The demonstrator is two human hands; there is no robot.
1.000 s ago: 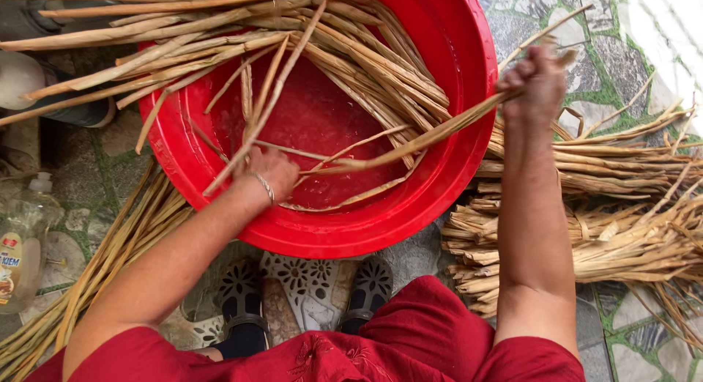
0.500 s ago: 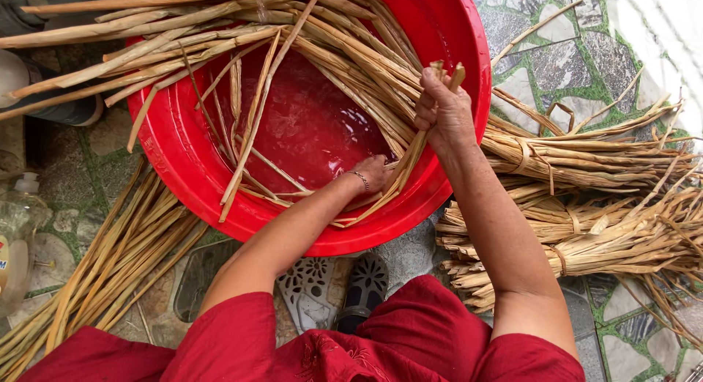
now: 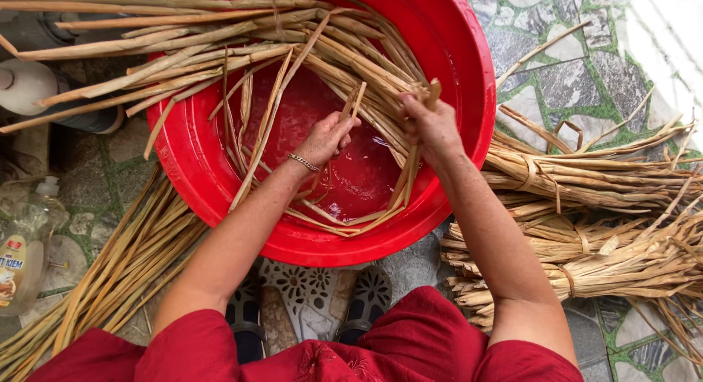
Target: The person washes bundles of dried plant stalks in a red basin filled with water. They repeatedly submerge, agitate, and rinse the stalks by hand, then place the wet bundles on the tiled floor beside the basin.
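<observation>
Gripping reed strips (image 3: 381, 96) over red basin (image 3: 469, 74), left hand (image 3: 326, 138) pinching one, right hand (image 3: 428, 125) clasping several

Glossy red plastic basin (image 3: 469, 74); dry fibrous matt reed stalks (image 3: 351, 67); rough stone paving (image 3: 564, 74).

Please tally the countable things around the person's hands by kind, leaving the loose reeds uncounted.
Red basin: 1
Tied reed bundles on the right: 3 visible, perhaps more out of frame
Clear plastic bottle: 1
Sandals: 2
Bracelet on the left hand: 1
Hands in the basin, counting the right hand: 2
Total: 10
</observation>
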